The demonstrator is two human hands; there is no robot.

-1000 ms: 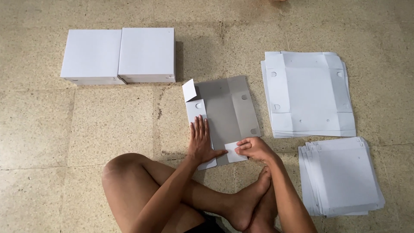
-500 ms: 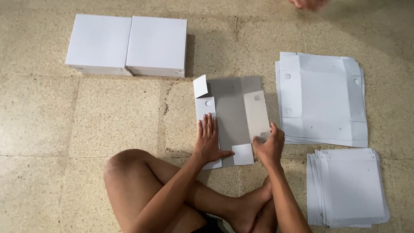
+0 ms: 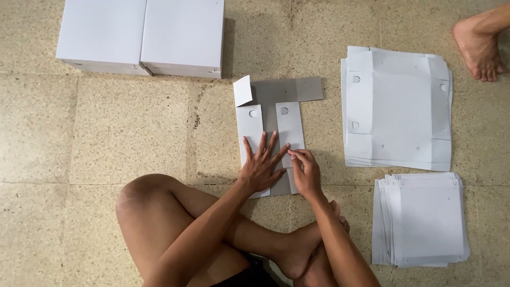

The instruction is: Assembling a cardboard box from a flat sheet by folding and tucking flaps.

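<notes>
A flat grey-and-white cardboard box blank [image 3: 273, 114] lies on the floor in front of my crossed legs. Both of its long white side flaps are folded inward over the grey middle, and a small white tab stands up at its far left corner. My left hand [image 3: 262, 165] lies flat with fingers spread on the left flap and the centre. My right hand [image 3: 305, 171] presses with its fingertips on the near end of the right flap.
Two finished white boxes [image 3: 141, 34] stand side by side at the far left. A stack of flat white blanks [image 3: 398, 114] lies at the right, with another stack [image 3: 422, 218] nearer me. Another person's bare foot [image 3: 478, 45] is at the top right.
The right side flap has been folded in over the grey middle, next to the left flap. My right hand moved left with it, and the view shifted so the sheet sits closer.
</notes>
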